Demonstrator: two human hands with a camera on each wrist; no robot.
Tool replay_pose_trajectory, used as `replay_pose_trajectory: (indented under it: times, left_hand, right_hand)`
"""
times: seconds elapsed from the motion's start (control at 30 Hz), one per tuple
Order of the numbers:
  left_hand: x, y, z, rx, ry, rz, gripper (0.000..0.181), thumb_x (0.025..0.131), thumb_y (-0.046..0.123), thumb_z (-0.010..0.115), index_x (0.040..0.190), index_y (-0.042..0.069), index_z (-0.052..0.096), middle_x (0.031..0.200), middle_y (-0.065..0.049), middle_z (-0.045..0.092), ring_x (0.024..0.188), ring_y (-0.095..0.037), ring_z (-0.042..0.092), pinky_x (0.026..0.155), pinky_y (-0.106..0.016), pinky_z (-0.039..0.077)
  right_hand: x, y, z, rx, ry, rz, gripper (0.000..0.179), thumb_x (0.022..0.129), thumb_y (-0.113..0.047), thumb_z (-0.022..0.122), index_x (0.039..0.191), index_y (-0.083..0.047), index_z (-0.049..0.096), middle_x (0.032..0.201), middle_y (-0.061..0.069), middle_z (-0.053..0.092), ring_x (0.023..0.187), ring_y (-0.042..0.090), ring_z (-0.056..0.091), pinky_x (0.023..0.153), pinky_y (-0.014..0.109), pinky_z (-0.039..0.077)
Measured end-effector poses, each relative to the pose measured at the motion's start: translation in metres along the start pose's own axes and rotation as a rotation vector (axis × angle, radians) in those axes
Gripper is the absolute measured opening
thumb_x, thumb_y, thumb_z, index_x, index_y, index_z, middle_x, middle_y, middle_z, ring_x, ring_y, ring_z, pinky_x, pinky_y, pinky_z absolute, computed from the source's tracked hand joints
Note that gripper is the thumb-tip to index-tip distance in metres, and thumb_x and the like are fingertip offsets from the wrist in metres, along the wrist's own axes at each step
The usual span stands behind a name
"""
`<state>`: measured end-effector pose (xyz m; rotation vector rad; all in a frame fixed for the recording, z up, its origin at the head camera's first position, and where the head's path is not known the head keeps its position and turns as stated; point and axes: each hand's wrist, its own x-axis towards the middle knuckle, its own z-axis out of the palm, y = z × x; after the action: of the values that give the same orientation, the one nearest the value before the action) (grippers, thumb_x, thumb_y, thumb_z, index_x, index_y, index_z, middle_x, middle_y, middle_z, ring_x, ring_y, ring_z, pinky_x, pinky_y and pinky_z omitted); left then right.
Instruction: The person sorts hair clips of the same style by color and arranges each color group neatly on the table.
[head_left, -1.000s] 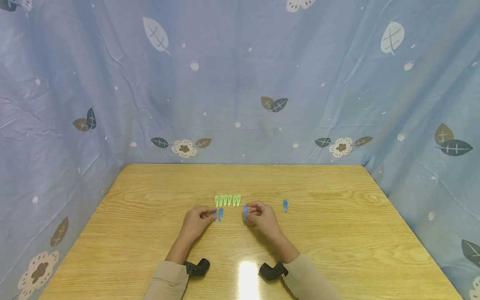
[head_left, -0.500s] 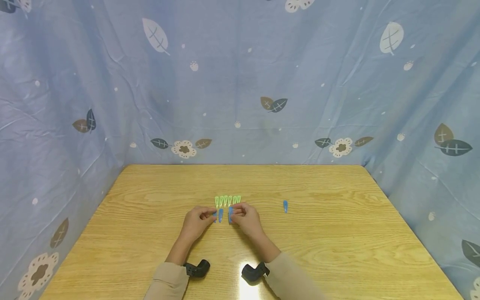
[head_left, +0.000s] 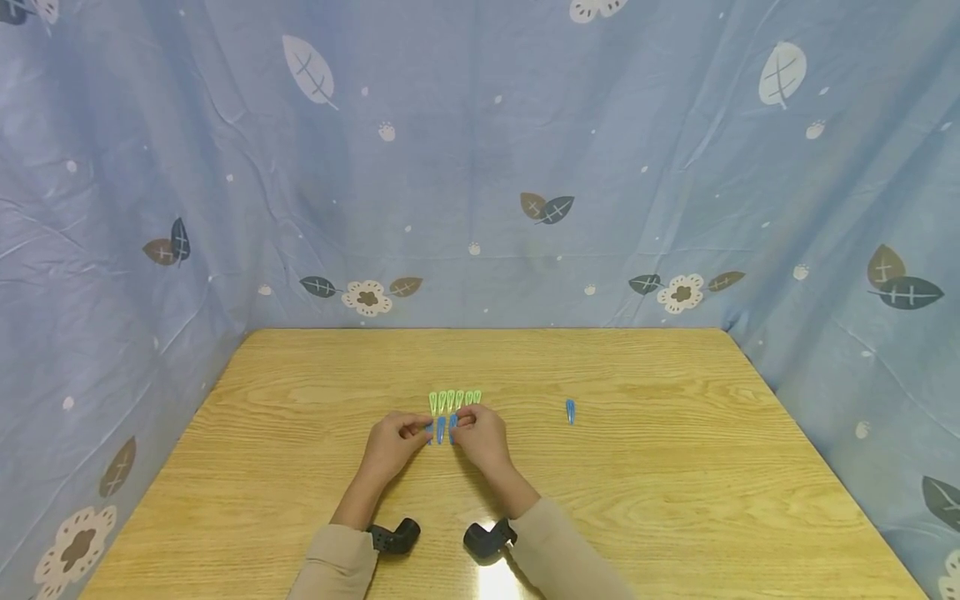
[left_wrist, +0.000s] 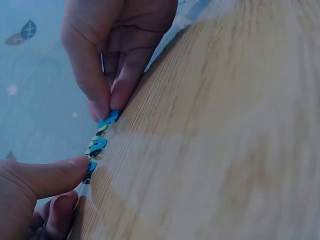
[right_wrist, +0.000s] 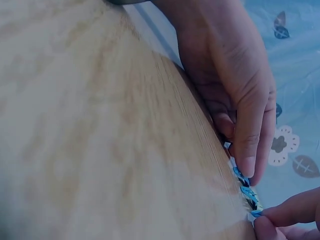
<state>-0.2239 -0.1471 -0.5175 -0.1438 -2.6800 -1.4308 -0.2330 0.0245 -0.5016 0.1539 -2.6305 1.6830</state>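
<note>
My left hand [head_left: 396, 447] rests on the wooden table, its thumb and index finger pinching a blue snap hair clip [head_left: 430, 433] at its ends. To the right, my right hand [head_left: 483, 437] pinches another blue hair clip [head_left: 453, 429] upright at the table surface. Between the two lies a third blue hair clip [head_left: 441, 430], untouched. Just behind them, a row of several light green hair clips [head_left: 451, 402] lies side by side; the right fingers partly cover its right end. In the left wrist view, my left thumb [left_wrist: 70, 172] presses against its clip [left_wrist: 90, 171].
One more blue hair clip [head_left: 571, 412] lies alone to the right. The wooden table [head_left: 675, 467] ends at a blue patterned curtain [head_left: 480, 167] at the back and sides. A black wrist camera mount [head_left: 396, 536] sits on each forearm.
My right hand has moved left with its blue hair clip, bringing it close beside the middle blue clip. The left hand has stayed in place.
</note>
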Motion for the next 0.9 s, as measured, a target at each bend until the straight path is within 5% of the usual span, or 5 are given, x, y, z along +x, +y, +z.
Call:
replay_pose_trajectory:
  times: [0.47,0.67,0.9]
  left_hand:
    - [-0.002,0.0,-0.001,-0.008,-0.004,0.01,0.021,0.082,0.011,0.075,0.103,0.006,0.074,0.081,0.0,0.056,0.072,-0.014,0.05,0.064,-0.024,0.045]
    - [-0.001,0.0,0.0,-0.002,-0.004,0.004,0.021,0.082,0.011,0.075,0.103,0.007,0.074,0.08,0.0,0.056,0.072,-0.014,0.05,0.064,-0.025,0.044]
    - [0.0,0.001,-0.001,-0.003,-0.009,0.026,0.021,0.082,0.011,0.075,0.103,0.006,0.074,0.081,0.0,0.055,0.072,-0.014,0.05,0.064,-0.024,0.044]
  right_hand:
    - [0.004,-0.007,0.004,-0.104,-0.003,0.031,0.021,0.075,0.004,0.068,0.096,0.006,0.065,0.075,0.004,0.059,0.065,0.015,0.054,0.055,0.023,0.047]
    - [0.001,-0.003,0.0,-0.043,-0.023,0.027,0.023,0.078,-0.002,0.068,0.1,0.005,0.064,0.082,0.005,0.061,0.072,0.016,0.058,0.062,0.026,0.05]
    - [-0.001,0.007,-0.011,0.073,-0.146,-0.05,0.032,0.084,-0.005,0.066,0.112,0.007,0.059,0.098,0.012,0.061,0.085,0.019,0.058,0.074,0.026,0.052]
